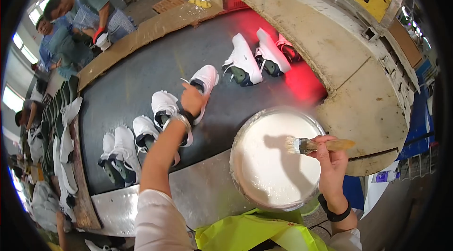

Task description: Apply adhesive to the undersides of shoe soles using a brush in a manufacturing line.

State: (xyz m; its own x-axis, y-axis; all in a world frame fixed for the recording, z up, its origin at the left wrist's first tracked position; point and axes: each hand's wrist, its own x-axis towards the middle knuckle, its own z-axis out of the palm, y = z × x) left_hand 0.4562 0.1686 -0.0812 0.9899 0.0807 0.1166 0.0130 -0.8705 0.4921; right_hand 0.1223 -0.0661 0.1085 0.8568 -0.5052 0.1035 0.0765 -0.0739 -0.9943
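Note:
My left hand reaches over the dark belt, its fingers closed on the collar of a white sneaker. In my right hand is a brush with a wooden handle. The brush's pale bristles point left, above a round tub of white liquid. Left of my left forearm stand several white sneakers with dark green linings, among them a pair and a single sneaker. Another sneaker sits beside my left wrist, which partly hides it.
Sneakers stand near a red-lit opening in the beige machine housing. Cardboard covers the belt's far edge; a metal ledge runs along the near side. Two people work beyond. Soles lie on the left.

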